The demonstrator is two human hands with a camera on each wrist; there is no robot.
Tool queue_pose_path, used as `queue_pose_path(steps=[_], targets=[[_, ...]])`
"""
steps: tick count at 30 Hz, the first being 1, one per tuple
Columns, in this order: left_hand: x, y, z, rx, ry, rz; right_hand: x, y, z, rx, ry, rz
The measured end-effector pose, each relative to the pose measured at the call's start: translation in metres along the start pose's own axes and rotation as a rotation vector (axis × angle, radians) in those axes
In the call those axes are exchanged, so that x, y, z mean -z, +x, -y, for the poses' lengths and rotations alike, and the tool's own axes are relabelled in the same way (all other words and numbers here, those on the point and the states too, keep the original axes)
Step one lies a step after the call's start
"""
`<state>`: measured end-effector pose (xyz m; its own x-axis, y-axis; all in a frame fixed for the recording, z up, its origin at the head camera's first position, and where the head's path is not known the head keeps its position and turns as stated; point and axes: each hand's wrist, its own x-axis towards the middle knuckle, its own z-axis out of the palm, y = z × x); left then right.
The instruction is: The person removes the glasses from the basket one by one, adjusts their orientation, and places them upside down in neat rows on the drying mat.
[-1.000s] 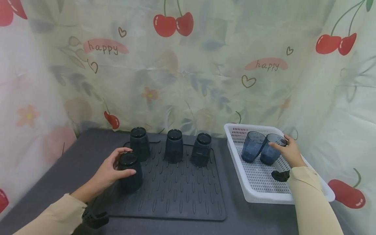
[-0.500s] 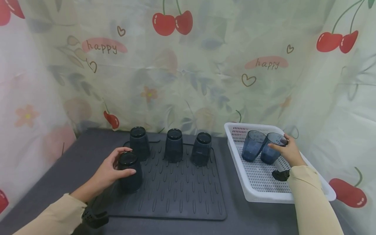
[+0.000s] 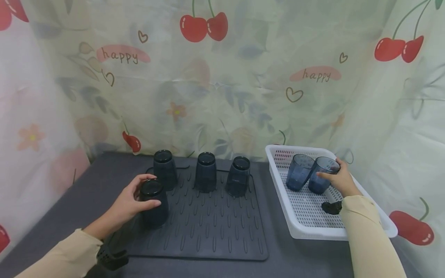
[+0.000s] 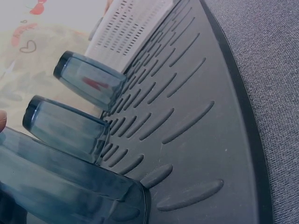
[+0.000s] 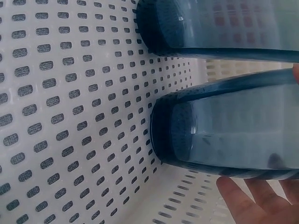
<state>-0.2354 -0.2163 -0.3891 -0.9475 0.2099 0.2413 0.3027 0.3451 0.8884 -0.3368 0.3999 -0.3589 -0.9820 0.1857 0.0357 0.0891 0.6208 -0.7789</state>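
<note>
Printed curtain [image 3: 222, 112] behind, 2 "happy" labels on it. 1 dark grey table [image 3: 288, 258]; on it 1 ribbed mat [image 3: 208, 245] and, to its right, 1 white basket [image 3: 295, 234] with perforated walls and floor.

Glasses: 6 in all, tinted blue-grey. 4 at the mat, all mouth down: back row of 3, spaced apart, namely left glass [image 3: 165, 173], middle glass [image 3: 206, 173], right glass [image 3: 238, 181]; plus 1 front glass [image 3: 155, 216] nearer the person, just in front of the left glass. 2 in the basket, mouth up, side by side: inner glass [image 3: 297, 177] and outer glass [image 3: 317, 184].

Hands: 2. Left hand [image 3: 133, 197] grips the front glass near its upturned base, thumb one side, fingers curled round the other. Right hand [image 3: 342, 179] holds the outer glass near the rim, thumb on the near side, fingers round the far side. Can't tell if that glass's base touches the basket floor.

2 beige sleeves [image 3: 59, 255], 1 per arm. 2 black wrist devices [image 3: 112, 259], 1 at each wrist; the right one is over the basket.
</note>
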Motion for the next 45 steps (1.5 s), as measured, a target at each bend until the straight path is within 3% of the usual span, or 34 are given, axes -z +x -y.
queue_pose_path(steps=[19,30,36,45], targets=[[0.000,0.001,0.000,0.001,0.005,0.002,-0.002,0.000,0.002,-0.001,0.023,-0.026],[0.000,0.003,0.002,0.013,-0.036,0.004,0.001,-0.007,0.006,-0.005,0.006,-0.019],[-0.001,0.003,0.002,0.015,-0.033,0.009,0.010,-0.011,0.010,0.031,-0.053,0.035],[0.001,0.002,0.002,0.011,-0.026,0.004,0.018,-0.021,0.020,0.048,-0.155,0.198]])
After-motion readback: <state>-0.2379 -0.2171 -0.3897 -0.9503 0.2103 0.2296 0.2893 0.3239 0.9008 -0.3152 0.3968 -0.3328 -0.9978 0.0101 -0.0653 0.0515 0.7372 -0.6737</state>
